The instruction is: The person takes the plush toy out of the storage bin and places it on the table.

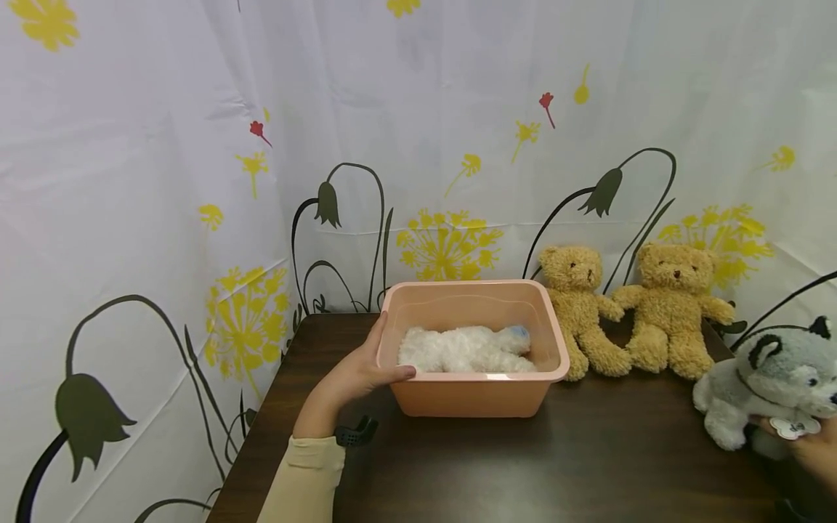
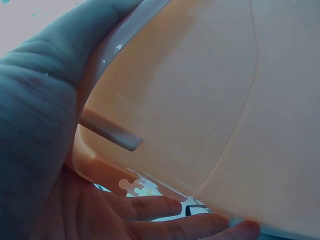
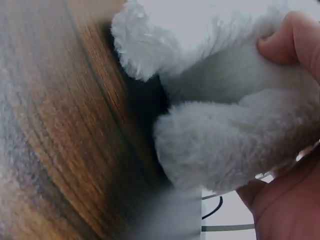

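My left hand [image 1: 353, 376] grips a pink plastic bin [image 1: 471, 396] at its left front corner. The thumb lies over the rim and the other fingers spread along the outer wall, as the left wrist view shows. Inside the bin lies a white fluffy stuffed toy [image 1: 458, 349] with a light blue patch at its right end. At the far right, my right hand [image 1: 817, 444] holds a grey and white husky plush [image 1: 781, 378] by its front. In the right wrist view, thumb and fingers pinch its white fur [image 3: 200, 140] close beside the brown wood.
Two tan teddy bears [image 1: 578, 312] sit side by side at the back of the dark wooden table [image 1: 588, 465], right of the bin. A white curtain [image 1: 425, 109] with printed flowers hangs behind and to the left. The husky wears a white tag [image 1: 794, 427].
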Demonstrator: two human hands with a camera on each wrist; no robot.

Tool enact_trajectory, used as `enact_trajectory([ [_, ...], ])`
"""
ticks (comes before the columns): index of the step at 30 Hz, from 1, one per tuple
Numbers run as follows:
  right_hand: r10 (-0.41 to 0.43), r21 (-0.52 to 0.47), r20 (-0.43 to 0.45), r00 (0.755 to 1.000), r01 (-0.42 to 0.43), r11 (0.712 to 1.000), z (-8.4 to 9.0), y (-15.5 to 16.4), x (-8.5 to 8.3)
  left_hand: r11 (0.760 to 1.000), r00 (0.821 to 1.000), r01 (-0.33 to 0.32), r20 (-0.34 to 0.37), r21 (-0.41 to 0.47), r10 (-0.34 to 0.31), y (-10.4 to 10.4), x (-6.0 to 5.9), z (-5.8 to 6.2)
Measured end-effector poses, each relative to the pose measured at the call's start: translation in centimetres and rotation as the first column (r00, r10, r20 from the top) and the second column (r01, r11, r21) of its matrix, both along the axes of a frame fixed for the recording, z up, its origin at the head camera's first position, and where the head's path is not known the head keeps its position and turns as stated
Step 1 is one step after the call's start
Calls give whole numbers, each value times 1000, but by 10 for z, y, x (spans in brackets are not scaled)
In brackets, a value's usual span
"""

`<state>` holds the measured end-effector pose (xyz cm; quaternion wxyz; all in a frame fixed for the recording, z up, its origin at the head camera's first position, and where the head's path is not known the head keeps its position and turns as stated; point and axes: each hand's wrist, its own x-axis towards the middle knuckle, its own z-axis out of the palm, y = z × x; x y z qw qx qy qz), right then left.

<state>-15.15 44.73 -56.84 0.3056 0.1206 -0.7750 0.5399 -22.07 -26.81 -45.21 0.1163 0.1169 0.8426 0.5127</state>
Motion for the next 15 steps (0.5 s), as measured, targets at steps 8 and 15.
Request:
enact_trajectory([
  [8, -197, 196, 149, 969, 166, 966, 7, 8, 2, 1000, 1000, -11, 15, -3, 11, 0, -3, -1],
  [15, -125, 192, 80, 989, 108, 975, 22, 3, -2, 1000, 1000, -17, 2, -12, 17, -3, -2, 1],
])
